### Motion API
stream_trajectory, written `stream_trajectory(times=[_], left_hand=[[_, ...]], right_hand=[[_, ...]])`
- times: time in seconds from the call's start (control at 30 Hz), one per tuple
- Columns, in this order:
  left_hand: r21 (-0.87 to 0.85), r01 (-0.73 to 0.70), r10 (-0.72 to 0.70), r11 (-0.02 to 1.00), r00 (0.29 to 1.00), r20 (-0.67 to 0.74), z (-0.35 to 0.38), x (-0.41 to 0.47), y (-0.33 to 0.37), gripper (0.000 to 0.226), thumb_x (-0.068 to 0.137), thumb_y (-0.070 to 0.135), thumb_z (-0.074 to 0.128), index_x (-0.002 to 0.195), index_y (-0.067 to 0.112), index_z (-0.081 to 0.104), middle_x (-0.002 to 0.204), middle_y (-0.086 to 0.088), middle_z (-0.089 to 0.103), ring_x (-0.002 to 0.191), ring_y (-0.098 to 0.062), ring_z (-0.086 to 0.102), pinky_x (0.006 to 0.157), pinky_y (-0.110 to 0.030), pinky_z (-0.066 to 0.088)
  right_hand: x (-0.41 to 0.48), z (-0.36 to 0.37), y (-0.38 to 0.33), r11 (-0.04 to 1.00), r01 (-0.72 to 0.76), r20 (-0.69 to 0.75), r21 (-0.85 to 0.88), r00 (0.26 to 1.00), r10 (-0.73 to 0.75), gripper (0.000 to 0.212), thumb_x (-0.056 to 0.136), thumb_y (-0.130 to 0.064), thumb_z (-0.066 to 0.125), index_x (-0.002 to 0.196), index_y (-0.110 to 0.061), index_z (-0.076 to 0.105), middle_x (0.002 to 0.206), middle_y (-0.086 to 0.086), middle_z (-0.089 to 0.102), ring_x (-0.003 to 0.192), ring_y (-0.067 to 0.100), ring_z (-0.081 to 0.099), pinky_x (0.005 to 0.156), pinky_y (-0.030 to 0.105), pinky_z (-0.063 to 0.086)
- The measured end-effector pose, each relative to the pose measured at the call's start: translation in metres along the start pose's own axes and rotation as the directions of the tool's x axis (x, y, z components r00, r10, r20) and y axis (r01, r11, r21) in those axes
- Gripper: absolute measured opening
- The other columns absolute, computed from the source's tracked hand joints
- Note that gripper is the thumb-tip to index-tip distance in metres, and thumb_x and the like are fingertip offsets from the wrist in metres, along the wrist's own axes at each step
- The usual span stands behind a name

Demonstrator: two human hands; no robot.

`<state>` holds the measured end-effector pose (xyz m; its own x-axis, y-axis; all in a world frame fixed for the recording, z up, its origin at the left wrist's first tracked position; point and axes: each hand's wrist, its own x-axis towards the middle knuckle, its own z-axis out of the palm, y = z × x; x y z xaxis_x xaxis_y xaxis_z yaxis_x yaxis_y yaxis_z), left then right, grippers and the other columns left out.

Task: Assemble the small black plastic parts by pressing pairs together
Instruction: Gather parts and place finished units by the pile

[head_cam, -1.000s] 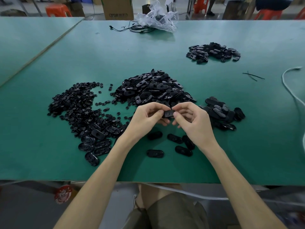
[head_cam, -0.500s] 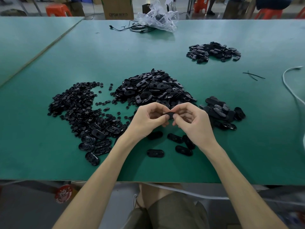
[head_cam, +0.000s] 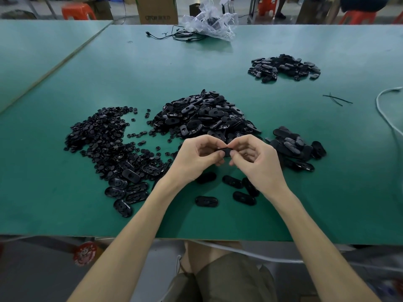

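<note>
Left hand (head_cam: 196, 158) and right hand (head_cam: 255, 162) meet above the green surface (head_cam: 65, 203). Fingers of both are curled, and thumbs and forefingers pinch one black oval part (head_cam: 224, 151) between them (its join is hidden by the fingertips). Loose oval parts (head_cam: 206, 201) lie flat beneath the wrists. A large heap of oval shells (head_cam: 207, 115) sits just beyond the hands. A spread of small round pieces (head_cam: 98, 136) lies left, a smaller stack (head_cam: 294, 147) right, and a far heap (head_cam: 283, 67) well apart.

Mostly hidden black part (head_cam: 225, 151) between left hand (head_cam: 194, 159) and right hand (head_cam: 258, 161); white cable (head_cam: 378, 103) cropped at edge.
</note>
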<state>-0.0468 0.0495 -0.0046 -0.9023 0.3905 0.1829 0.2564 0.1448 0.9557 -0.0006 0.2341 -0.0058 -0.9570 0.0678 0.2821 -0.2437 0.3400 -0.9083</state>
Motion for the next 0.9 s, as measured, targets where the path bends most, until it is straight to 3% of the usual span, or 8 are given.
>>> stream_trajectory(times=[0.13, 0.33, 0.4, 0.5, 0.6, 0.7, 0.8, 0.9], left_hand=[[0.006, 0.012, -0.012, 1.0, 1.0, 0.0, 0.0, 0.0, 0.001, 0.013, 0.093, -0.007, 0.071, 0.106, -0.004, 0.071, 0.084, -0.005, 0.074, 0.072, -0.015, 0.073, 0.076, -0.025, 0.059], [0.005, 0.003, -0.003, 1.0, 1.0, -0.03, 0.002, 0.0, 0.001, 0.012, 0.095, -0.003, 0.07, 0.106, 0.001, 0.07, 0.089, -0.009, 0.076, 0.078, -0.021, 0.075, 0.081, -0.033, 0.061], [0.038, -0.031, 0.033, 0.999, 0.997, -0.073, 0.003, -0.001, 0.002, 0.014, 0.097, 0.001, 0.069, 0.11, 0.005, 0.071, 0.1, -0.007, 0.077, 0.088, -0.019, 0.076, 0.087, -0.033, 0.06], [0.199, -0.082, 0.127, 0.977, 0.966, -0.225, 0.003, -0.002, 0.001, 0.019, 0.099, 0.004, 0.066, 0.116, 0.011, 0.072, 0.117, -0.001, 0.068, 0.103, -0.012, 0.069, 0.096, -0.026, 0.056], [0.414, 0.024, 0.15, 0.91, 0.912, -0.383, 0.002, -0.003, -0.002, 0.031, 0.101, 0.002, 0.06, 0.13, 0.009, 0.067, 0.135, -0.001, 0.053, 0.118, -0.005, 0.055, 0.105, -0.019, 0.046], [0.568, 0.251, 0.012, 0.784, 0.908, -0.418, 0.001, 0.001, -0.008, 0.047, 0.105, 0.012, 0.055, 0.15, 0.002, 0.048, 0.159, -0.011, 0.036, 0.15, -0.022, 0.031, 0.123, -0.026, 0.022], [0.695, 0.332, -0.072, 0.638, 0.924, -0.375, 0.004, 0.004, -0.012, 0.054, 0.11, 0.023, 0.045, 0.159, 0.004, 0.034, 0.169, -0.016, 0.025, 0.159, -0.028, 0.011, 0.128, -0.041, 0.004], [0.729, 0.317, -0.053, 0.607, 0.931, -0.36, 0.005, 0.004, -0.013, 0.054, 0.11, 0.025, 0.043, 0.159, 0.006, 0.034, 0.168, -0.016, 0.026, 0.159, -0.028, 0.015, 0.129, -0.042, 0.004]], right_hand=[[0.0, 0.001, 0.001, 1.0, 0.004, 0.011, -0.006, 1.0, -0.004, 0.022, 0.094, 0.0, 0.071, 0.101, -0.021, 0.072, 0.088, -0.006, 0.076, 0.075, 0.016, 0.076, 0.076, 0.027, 0.061], [0.0, 0.002, 0.001, 0.998, 0.05, -0.003, -0.032, 0.999, -0.05, 0.026, 0.097, -0.002, 0.068, 0.103, -0.026, 0.072, 0.092, -0.008, 0.074, 0.077, 0.017, 0.075, 0.075, 0.026, 0.06], [0.001, 0.003, -0.001, 0.993, 0.085, -0.069, -0.08, 0.994, -0.09, 0.024, 0.099, -0.001, 0.064, 0.101, -0.024, 0.072, 0.096, -0.008, 0.072, 0.076, 0.016, 0.074, 0.071, 0.023, 0.057], [0.001, 0.001, -0.001, 0.994, 0.058, -0.306, -0.097, 0.948, -0.085, 0.023, 0.102, 0.0, 0.057, 0.104, -0.017, 0.073, 0.107, 0.0, 0.066, 0.082, 0.013, 0.073, 0.072, 0.031, 0.058], [0.003, -0.007, 0.0, 0.998, -0.06, -0.509, 0.02, 0.858, 0.062, 0.025, 0.104, -0.008, 0.054, 0.125, -0.015, 0.066, 0.124, 0.006, 0.058, 0.093, 0.016, 0.071, 0.081, 0.03, 0.06], [0.006, -0.01, 0.002, 0.983, -0.171, -0.558, 0.062, 0.811, 0.176, 0.039, 0.104, -0.009, 0.054, 0.143, -0.012, 0.051, 0.134, 0.005, 0.042, 0.103, 0.023, 0.069, 0.091, 0.025, 0.056], [0.007, -0.009, 0.001, 0.972, -0.23, -0.548, 0.052, 0.807, 0.221, 0.05, 0.102, -0.005, 0.054, 0.15, -0.01, 0.041, 0.137, 0.005, 0.033, 0.096, 0.002, 0.067, 0.089, 0.027, 0.057], [0.007, -0.01, 0.003, 0.959, -0.279, -0.54, 0.053, 0.8, 0.262, 0.057, 0.101, -0.004, 0.055, 0.154, -0.008, 0.037, 0.136, 0.003, 0.03, 0.091, -0.01, 0.063, 0.087, 0.027, 0.058]])
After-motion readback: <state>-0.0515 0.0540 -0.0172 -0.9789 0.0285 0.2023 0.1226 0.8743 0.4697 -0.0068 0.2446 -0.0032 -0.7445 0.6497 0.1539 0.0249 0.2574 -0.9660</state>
